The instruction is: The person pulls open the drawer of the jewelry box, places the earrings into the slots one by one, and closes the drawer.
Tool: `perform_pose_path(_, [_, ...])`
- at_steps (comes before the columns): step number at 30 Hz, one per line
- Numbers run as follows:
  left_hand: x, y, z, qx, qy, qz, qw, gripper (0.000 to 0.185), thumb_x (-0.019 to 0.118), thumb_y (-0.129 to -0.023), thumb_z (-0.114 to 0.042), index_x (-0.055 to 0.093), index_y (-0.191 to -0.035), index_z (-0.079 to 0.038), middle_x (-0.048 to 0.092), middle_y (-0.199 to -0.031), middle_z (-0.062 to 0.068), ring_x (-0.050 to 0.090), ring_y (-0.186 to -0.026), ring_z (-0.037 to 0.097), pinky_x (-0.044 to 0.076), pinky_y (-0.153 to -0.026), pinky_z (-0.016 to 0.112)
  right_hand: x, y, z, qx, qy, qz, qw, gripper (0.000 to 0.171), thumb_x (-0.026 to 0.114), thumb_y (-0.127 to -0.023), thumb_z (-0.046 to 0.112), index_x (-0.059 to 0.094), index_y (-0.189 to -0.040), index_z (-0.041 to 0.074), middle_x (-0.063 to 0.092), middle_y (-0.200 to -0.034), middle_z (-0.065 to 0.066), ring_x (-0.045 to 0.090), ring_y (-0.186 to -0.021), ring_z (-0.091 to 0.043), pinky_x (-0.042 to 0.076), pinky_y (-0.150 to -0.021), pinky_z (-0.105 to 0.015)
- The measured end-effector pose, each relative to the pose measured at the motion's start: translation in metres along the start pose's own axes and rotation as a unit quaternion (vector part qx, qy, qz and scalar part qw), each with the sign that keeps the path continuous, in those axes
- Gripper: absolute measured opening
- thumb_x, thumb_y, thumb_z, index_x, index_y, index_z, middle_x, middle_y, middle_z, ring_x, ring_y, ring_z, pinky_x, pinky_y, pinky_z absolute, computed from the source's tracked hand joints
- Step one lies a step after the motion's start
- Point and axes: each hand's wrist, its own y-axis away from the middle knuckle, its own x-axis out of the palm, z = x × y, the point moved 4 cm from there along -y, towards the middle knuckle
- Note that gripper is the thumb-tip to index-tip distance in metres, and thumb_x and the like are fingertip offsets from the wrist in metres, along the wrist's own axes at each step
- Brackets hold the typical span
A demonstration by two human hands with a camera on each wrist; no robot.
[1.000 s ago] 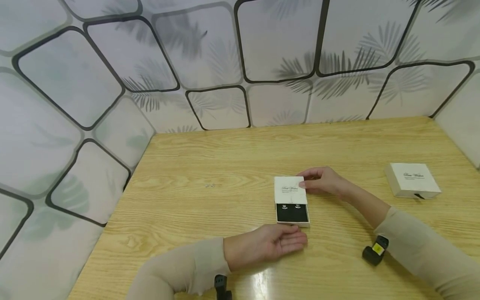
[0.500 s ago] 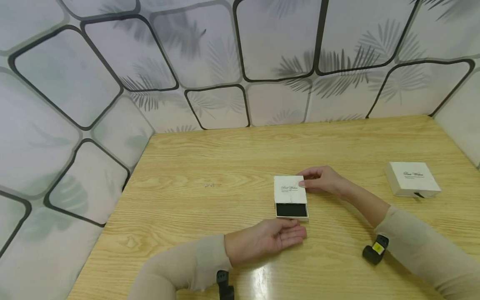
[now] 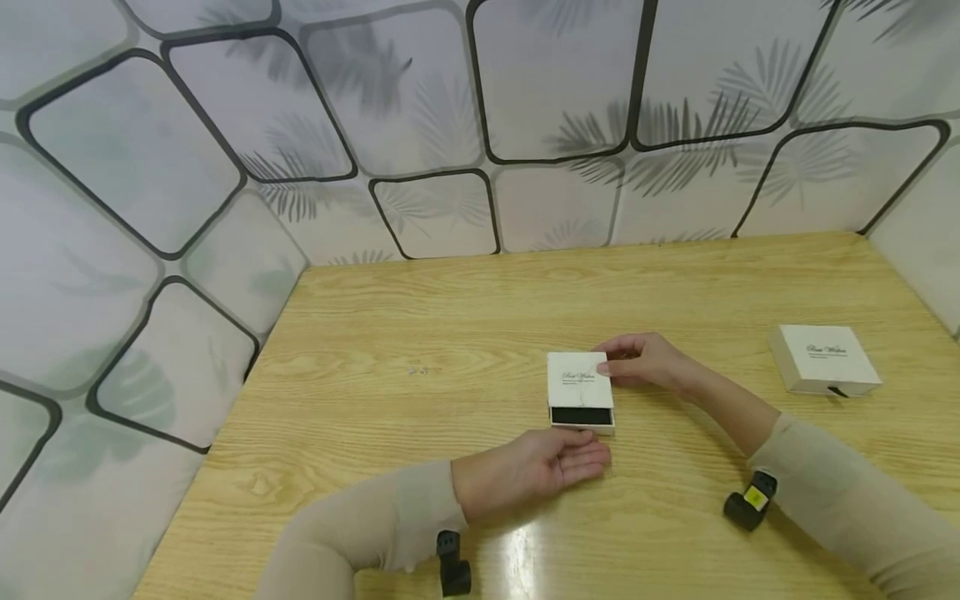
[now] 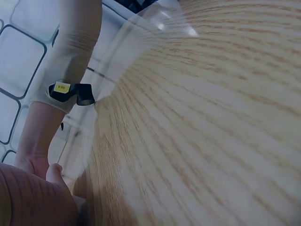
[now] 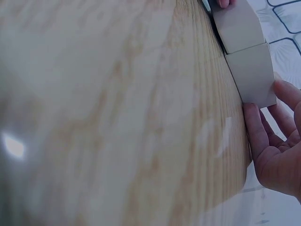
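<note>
Wooden table (image 3: 405, 317) — right grip (image 3: 648, 363) holds the box (image 3: 576, 380), uncurled left grip (image 3: 542, 468) touches its drawer (image 3: 581, 417).

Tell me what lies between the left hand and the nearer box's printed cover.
A partly open drawer with black lining lies between the left hand and the printed cover, as the head view shows.

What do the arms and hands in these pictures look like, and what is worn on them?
They are a person's: the left hand and right hand are bare, with no gloves. Plain beige sleeves reach down to the wrists. A small black left camera and right camera sit there; the right one bears a yellow label.
</note>
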Motion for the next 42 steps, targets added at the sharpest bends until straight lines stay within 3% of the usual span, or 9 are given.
perform_pose_path(18, [0.002,-0.009,-0.008,0.008,0.010,0.002,0.9999,0.017,0.055,-0.093,0.000,0.060,-0.106,0.009,0.058,-0.120,0.027,0.057,-0.115,0.034,0.051,-0.092,0.037,-0.001,-0.002,-0.001,-0.001,-0.006,-0.004,1.000,0.054,0.071,-0.085,0.014,0.050,-0.128,-0.011,0.063,-0.107,-0.007,0.063,-0.093,-0.009,0.055,-0.084,-0.028])
perform_pose_path(24, [0.003,-0.011,-0.009,0.008,0.017,0.001,0.9998,0.020,0.054,-0.093,0.000,0.059,-0.110,0.010,0.057,-0.121,0.028,0.057,-0.115,0.034,0.051,-0.093,0.037,-0.001,-0.002,-0.002,0.000,-0.002,-0.003,1.000,0.054,0.071,-0.085,0.014,0.050,-0.128,-0.011,0.063,-0.107,-0.008,0.063,-0.092,-0.009,0.055,-0.083,-0.028])
perform_pose_path(33, [0.005,-0.014,-0.011,0.015,0.036,-0.005,0.9992,0.014,0.055,-0.093,-0.001,0.062,-0.102,0.007,0.058,-0.120,0.027,0.058,-0.115,0.033,0.051,-0.093,0.037,-0.001,0.000,-0.001,0.001,0.001,-0.001,1.000,0.055,0.072,-0.085,0.017,0.050,-0.128,-0.010,0.061,-0.111,-0.012,0.062,-0.093,-0.010,0.054,-0.085,-0.028])
perform_pose_path(42, [0.005,-0.013,-0.011,0.023,0.043,-0.001,0.9988,0.020,0.056,-0.093,-0.001,0.061,-0.109,0.009,0.059,-0.119,0.026,0.058,-0.114,0.032,0.051,-0.093,0.036,-0.001,-0.002,-0.002,-0.003,0.004,0.000,1.000,0.055,0.072,-0.085,0.017,0.050,-0.128,-0.010,0.061,-0.112,-0.013,0.062,-0.094,-0.011,0.054,-0.085,-0.027])
